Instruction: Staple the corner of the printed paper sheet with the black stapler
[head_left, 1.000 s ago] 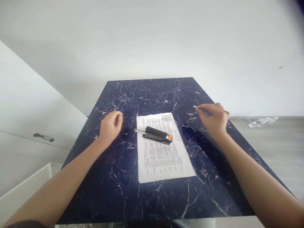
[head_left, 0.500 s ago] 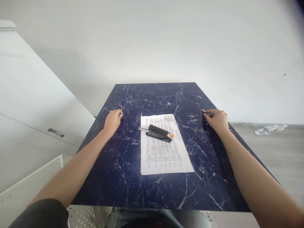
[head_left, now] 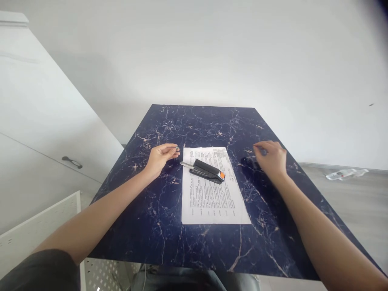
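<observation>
My left hand (head_left: 162, 158) is closed in a pinch left of the paper, with a small silvery piece (head_left: 177, 149) at its fingertips, too small to name surely. My right hand (head_left: 271, 158) is held over the table's right side, thumb and fingers drawn together; whether anything is in them cannot be made out. Between both hands a black stapler (head_left: 207, 171) with an orange patch lies slanted on printed paper (head_left: 215, 216). From the stapler's left end a narrow metal part (head_left: 187, 165) sticks out.
Beneath everything is a dark blue marble-patterned table (head_left: 145, 226). A white cabinet (head_left: 45, 105) with a dark handle stands left, near a white perforated panel (head_left: 45, 222). A pale wall (head_left: 194, 52) rises behind. On the floor at right lies a clear plastic package (head_left: 347, 174).
My left hand has moved right, toward the stapler, and the silvery piece now shows more. The small dark item earlier at my right fingertips no longer shows. The view has shifted slightly.
</observation>
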Motion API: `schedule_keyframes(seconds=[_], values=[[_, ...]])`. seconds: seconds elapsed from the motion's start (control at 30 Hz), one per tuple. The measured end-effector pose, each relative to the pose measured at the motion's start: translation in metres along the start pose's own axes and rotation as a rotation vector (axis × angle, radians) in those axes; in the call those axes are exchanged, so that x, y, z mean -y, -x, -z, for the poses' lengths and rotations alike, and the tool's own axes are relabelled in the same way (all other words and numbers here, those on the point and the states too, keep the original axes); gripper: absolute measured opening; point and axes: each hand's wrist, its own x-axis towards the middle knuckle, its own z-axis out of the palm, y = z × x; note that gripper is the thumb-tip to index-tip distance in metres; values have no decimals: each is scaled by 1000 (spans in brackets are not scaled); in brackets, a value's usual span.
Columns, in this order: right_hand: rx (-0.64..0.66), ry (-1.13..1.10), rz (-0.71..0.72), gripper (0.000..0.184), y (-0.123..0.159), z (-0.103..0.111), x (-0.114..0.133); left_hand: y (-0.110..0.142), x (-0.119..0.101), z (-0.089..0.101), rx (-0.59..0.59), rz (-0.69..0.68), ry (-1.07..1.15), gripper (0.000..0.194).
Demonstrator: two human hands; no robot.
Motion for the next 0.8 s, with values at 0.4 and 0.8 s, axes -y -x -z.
schedule_keyframes(seconds=[0.4,0.8], values=[[572,-500,265,64,43,-10,118,14,-4,-9,424,-437,-529,13],[669,-515,220,38,54,-15,119,8,-3,-8,474,-444,-550,13]])
